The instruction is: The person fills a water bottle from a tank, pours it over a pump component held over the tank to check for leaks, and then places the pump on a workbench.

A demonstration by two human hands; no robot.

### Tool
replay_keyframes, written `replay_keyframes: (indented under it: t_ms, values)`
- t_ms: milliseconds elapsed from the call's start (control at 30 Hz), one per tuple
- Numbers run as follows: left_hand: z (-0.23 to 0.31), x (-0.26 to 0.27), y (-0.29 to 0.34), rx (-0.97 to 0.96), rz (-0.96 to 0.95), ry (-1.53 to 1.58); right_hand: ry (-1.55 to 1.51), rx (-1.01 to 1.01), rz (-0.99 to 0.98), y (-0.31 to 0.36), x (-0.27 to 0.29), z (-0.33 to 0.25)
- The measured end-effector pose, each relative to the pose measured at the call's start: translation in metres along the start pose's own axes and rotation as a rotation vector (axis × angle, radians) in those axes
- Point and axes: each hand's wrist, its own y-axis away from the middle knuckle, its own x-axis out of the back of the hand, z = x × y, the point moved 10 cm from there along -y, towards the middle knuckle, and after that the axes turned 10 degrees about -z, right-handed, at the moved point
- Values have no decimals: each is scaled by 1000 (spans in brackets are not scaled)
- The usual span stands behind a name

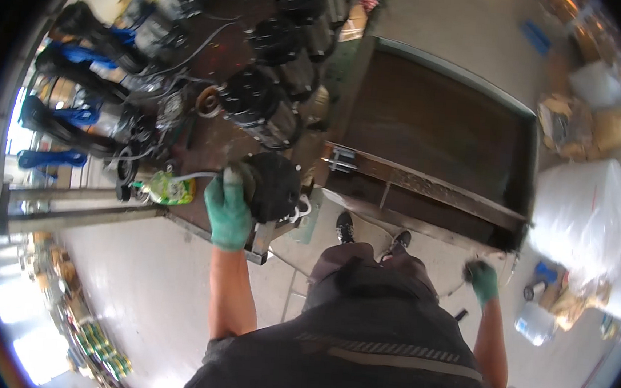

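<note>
At the near end of the dark bench, a black round motor-like housing (276, 188) stands with a pale bracket at its lower right. My left hand (227, 213), in a green glove, is closed against the housing's left edge. A grey cable (194, 176) runs leftward from beside that hand. Out to the right, away from the bench, my right hand (486, 281) is also gloved in green, its fingers curled. A dark shape shows at those fingers and a thin line trails from it; what they hold is too small to name.
Several black motors (259, 106) line the bench (209, 131). Black curved parts (75, 128) and blue pieces fill a rack at left, near a green-yellow packet (172, 189). A brown metal cart (440, 124) stands ahead. White plastic-wrapped bags (579, 215) sit at right.
</note>
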Motion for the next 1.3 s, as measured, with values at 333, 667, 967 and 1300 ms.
replay_keyframes:
  t_ms: [333, 667, 967, 1300]
  values:
    - [77, -128, 18, -49, -123, 632, -564, -25, -283, -87, -242, -111]
    - [-58, -259, 36, 307, -370, 944, -134, 192, 250, -101, -53, -63]
    - [-63, -268, 16, 234, -486, 959, -45, 184, 389, -119, -41, -83]
    - [-59, -26, 23, 412, -139, -110, -354, 334, 232, -149, -25, -41]
